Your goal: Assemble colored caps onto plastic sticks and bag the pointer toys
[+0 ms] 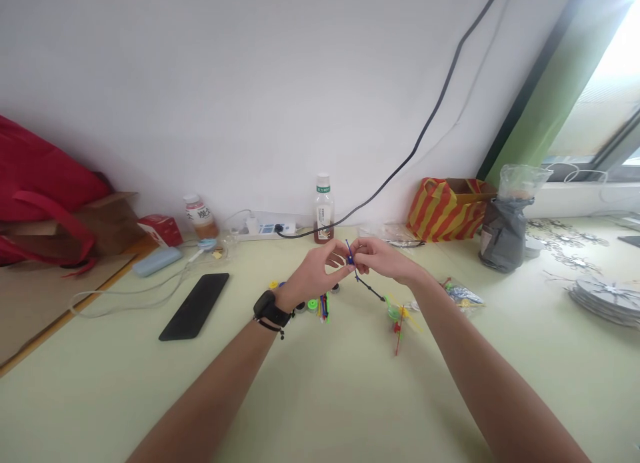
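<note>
Between my two hands is a small blue plastic piece (351,259) with a thin blue rod through it. My left hand (325,263) pinches it from the left, thumb below and fingers above. From the right, my right hand (376,257) grips the same piece with its fingertips. A black rod (371,289) runs down and right from it toward a cluster of green, yellow and red plastic parts (399,314) on the table. Below my left wrist lie thin coloured sticks (324,308) and a green round piece (313,305), partly covered by the hand.
A bottle (324,209) stands against the wall beside a power strip (265,228) with a black cable. A black phone (195,307) lies left. On the right are a striped bag (445,209), a grey bag (505,233) and stacked grey discs (607,299).
</note>
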### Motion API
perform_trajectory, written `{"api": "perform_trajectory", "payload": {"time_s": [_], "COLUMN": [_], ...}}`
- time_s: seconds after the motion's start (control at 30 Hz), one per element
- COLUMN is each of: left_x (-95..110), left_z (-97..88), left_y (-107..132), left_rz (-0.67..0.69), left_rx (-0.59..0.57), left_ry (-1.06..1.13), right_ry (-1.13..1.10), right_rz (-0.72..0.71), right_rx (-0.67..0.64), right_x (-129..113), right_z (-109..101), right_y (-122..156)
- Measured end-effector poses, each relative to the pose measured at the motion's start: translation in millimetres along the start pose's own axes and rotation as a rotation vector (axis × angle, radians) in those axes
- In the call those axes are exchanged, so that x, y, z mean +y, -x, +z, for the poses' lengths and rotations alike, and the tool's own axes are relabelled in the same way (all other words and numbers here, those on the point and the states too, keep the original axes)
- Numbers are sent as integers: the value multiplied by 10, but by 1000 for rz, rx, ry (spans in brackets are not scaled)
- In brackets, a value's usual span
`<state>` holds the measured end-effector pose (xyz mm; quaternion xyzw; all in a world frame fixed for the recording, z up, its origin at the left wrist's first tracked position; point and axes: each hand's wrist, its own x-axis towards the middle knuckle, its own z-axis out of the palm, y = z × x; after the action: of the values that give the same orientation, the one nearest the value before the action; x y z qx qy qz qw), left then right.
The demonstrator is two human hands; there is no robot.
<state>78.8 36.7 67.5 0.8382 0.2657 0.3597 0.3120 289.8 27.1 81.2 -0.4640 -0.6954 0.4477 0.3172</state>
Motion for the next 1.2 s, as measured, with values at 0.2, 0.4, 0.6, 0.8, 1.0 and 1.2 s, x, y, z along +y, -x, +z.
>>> {"api": "perform_trajectory", "payload": {"time_s": [0.2, 0.4, 0.6, 0.8, 1.0, 1.2], "left_x": [53, -58, -172, -261, -277, -259], "left_z": [-12, 271, 459, 311, 136, 109], "left_y": [0, 88, 149, 144, 163, 162], "left_rz": [41, -34, -82, -74, -117, -133], "left_rx": [21, -42, -190, -179, -201, -249], "left_ry": [-43, -270, -481, -599, -612, -568], "right_ry": [134, 670, 768, 724, 646, 602], "right_rz": [-54, 224, 346, 370, 376, 341], "right_rx": [41, 49, -75, -150, -175, -208], "right_x": [-33, 286, 567, 502, 420, 268], "right_z": [37, -58, -103, -79, 27, -64], "right_y": [4, -70, -117, -91, -96, -9]}}
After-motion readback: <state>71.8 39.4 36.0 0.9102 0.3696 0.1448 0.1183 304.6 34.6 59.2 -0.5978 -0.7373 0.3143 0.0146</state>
